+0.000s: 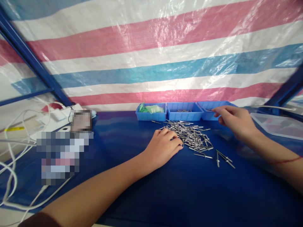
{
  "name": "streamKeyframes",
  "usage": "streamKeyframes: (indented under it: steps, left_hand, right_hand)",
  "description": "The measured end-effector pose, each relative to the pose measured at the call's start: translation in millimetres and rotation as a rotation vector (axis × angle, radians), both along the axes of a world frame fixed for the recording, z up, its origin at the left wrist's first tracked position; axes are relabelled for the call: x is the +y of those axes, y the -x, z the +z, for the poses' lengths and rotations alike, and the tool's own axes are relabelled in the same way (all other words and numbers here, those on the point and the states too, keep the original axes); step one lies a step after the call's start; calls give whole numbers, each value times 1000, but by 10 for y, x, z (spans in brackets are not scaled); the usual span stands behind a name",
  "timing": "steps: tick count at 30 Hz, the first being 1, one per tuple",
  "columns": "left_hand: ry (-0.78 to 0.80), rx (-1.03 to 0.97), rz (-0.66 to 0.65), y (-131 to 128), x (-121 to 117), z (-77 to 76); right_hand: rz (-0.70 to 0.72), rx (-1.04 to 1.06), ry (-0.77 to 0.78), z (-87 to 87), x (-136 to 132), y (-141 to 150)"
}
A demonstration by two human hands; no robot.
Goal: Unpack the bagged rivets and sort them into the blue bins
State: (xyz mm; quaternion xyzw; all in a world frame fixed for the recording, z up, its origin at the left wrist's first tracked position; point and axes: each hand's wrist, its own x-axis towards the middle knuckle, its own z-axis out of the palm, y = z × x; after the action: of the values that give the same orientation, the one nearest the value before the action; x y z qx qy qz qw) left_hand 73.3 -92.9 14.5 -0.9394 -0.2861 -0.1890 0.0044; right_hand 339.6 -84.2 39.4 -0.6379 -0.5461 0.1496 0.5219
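Dragging the left hand (163, 147), loosely curled at the rivets (189, 134), could scatter them; the right hand (235, 121) is half-closed, either grip's contents indeterminable.

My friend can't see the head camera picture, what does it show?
A person's left hand rests at the edge of a pile of thin silver metal rivets on a dark blue table; the right hand is at the rightmost of three blue rectangular plastic bins.

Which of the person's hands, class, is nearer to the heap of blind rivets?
Left. The left hand is at the near left edge of the heap of blind rivets, seemingly touching it; the right hand is apart, beyond its right side, by the rightmost blue bin.
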Motion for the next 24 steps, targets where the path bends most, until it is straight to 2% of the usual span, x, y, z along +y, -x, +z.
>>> streamKeyframes:
  steps: [5,9,14,19,24]
  left_hand:
    - [-49,39,-44,-5,16,0]
    - [-82,49,-84,-8,35,-23]
    - [-106,41,-144,-7,41,-41]
    - [-137,-46,-81,-13,15,4]
    - [-59,-129,-59,-7,-1,56]
  right_hand:
    - [271,-332,-8,24,-208,340]
    - [446,-444,-15,-28,-333,508]
    - [550,-509,-41,4,-415,588]
    - [640,-519,32,33,-426,618]
    - [717,-457,82,9,-442,665]
